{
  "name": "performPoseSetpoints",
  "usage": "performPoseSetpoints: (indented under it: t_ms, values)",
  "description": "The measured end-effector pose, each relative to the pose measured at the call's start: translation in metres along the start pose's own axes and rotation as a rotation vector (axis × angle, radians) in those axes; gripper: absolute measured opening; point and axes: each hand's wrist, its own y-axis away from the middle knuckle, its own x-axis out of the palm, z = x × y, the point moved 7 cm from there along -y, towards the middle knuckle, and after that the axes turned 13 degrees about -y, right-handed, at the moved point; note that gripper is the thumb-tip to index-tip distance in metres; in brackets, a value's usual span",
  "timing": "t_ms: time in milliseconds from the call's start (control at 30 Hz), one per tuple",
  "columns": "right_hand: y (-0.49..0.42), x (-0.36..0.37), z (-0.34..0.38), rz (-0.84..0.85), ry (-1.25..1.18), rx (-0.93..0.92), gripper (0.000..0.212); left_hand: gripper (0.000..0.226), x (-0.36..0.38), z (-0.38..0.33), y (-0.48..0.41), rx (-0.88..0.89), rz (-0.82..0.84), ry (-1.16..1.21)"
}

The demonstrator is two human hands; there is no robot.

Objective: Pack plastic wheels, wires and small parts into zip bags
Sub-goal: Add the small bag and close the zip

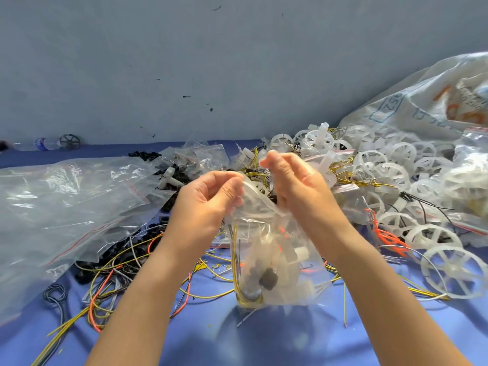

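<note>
Zip bag [272, 260], one, between two hands.
Pinched at rim by left hand [211, 199]; beside curled right hand [295, 186], hold impossible to tell; contents blurred.

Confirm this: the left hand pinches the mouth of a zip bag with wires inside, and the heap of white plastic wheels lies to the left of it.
Not quite. The head view shows the heap of white plastic wheels to the right of the zip bag, not the left. The left hand does pinch its mouth, wires inside.
</note>
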Motion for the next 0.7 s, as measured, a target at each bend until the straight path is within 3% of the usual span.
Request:
performPoseSetpoints:
  t_ms: [100,233,333,433,533,700]
  values:
    - [0.005,0.012,0.002,0.116,0.399,-0.062,0.03,0.016,0.0,-0.004,0.002,0.029,0.013,-0.029]
    - [0.006,0.011,0.004,0.127,0.716,-0.094,0.018,0.009,-0.005,-0.002,0.005,0.018,-0.011,0.015]
    - [0.005,0.008,0.004,0.158,0.707,-0.078,0.003,0.008,-0.008,0.001,0.007,-0.002,-0.026,0.029]
    - [0.005,0.007,0.004,0.152,0.623,-0.083,0.001,0.015,-0.004,0.002,0.009,-0.004,0.034,0.007]
    - [0.005,0.009,0.007,0.139,0.558,-0.13,0.007,0.015,0.005,-0.005,0.012,0.064,0.101,-0.057]
    - [0.006,0.011,0.013,0.134,0.499,-0.152,0.014,0.011,0.0,-0.017,0.013,0.168,0.0,-0.105]
